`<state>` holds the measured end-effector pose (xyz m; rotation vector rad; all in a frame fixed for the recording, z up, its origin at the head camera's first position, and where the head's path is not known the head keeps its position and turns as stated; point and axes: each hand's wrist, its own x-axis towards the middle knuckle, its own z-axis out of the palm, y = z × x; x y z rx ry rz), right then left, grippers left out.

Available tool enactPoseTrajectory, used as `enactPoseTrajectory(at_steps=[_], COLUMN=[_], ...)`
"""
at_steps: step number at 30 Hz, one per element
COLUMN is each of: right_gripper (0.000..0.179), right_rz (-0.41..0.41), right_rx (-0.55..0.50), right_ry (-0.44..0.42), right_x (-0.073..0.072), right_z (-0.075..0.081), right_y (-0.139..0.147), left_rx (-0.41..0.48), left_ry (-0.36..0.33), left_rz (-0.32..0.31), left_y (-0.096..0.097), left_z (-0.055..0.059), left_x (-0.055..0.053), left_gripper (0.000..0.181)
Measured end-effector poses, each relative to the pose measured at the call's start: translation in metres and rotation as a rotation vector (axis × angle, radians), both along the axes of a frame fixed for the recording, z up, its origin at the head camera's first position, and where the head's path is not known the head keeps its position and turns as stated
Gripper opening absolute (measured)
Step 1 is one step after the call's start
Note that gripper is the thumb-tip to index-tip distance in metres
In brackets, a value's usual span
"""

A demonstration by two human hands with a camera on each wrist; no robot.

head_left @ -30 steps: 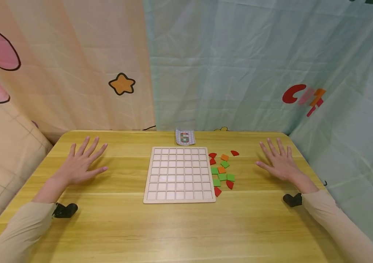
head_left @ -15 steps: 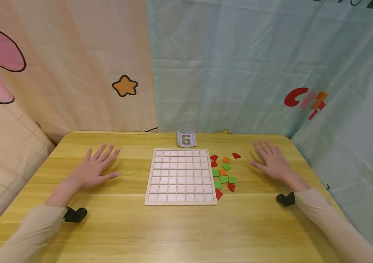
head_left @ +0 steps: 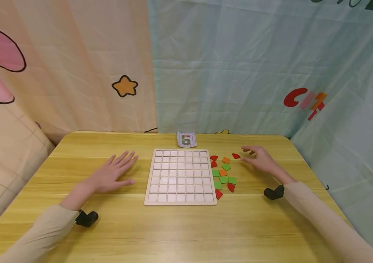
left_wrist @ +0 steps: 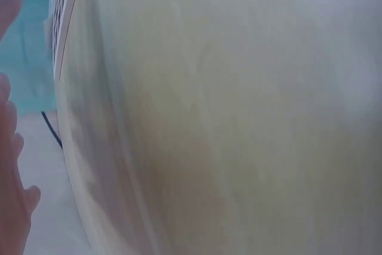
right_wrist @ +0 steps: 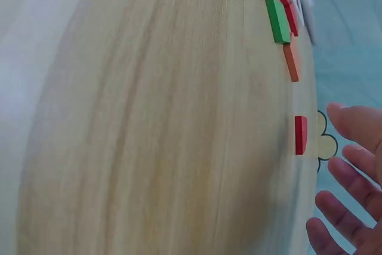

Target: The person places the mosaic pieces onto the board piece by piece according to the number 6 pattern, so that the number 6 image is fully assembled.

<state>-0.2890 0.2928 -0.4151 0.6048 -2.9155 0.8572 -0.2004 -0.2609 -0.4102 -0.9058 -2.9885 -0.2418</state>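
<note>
Got left hand [head_left: 112,177] at left, fingers spread; gridded board [head_left: 180,179] mid-table, printed card [head_left: 186,140] just beyond far edge; mixed green, orange, red tiles [head_left: 223,179] along board's right; red quarter-circle tile [head_left: 236,156] farther right, just beside right hand [head_left: 261,159], thumb and fingers parted.

We see a red quarter-round piece [head_left: 236,156] lying flat just beside the right hand [head_left: 258,158]; loose green, orange and red tiles [head_left: 223,172] between that hand and a pale, square gridded board [head_left: 180,177], flat, its cells bare, near the left hand [head_left: 114,175].
</note>
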Motion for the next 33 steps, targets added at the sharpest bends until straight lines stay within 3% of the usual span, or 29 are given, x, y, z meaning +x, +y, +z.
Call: enactPoseTrajectory(at_steps=[7, 12, 19, 25, 33], right_gripper=[0.050, 0.050, 0.049, 0.044, 0.033], right_rz=[0.074, 0.154, 0.112, 0.117, 0.115], right_rx=[-0.039, -0.054, -0.005, 0.015, 0.035], right_ry=[-0.056, -0.026, -0.113, -0.112, -0.109], right_x=[-0.008, -0.011, -0.017, -0.021, -0.023], right_z=[-0.003, -0.005, -0.005, -0.004, -0.004], right_y=[-0.009, -0.014, -0.019, -0.021, -0.023], left_rx=[0.009, -0.008, -0.061, -0.060, -0.071], left_ry=[-0.112, -0.159, -0.230, -0.229, -0.260], left_rz=[-0.045, -0.063, -0.076, -0.116, -0.121], left_y=[0.020, 0.033, 0.043, 0.046, 0.050], left_z=[-0.004, -0.004, -0.005, -0.003, -0.003], left_x=[0.004, 0.007, 0.004, 0.002, 0.000], left_gripper=[0.092, 0.095, 0.099, 0.104, 0.113])
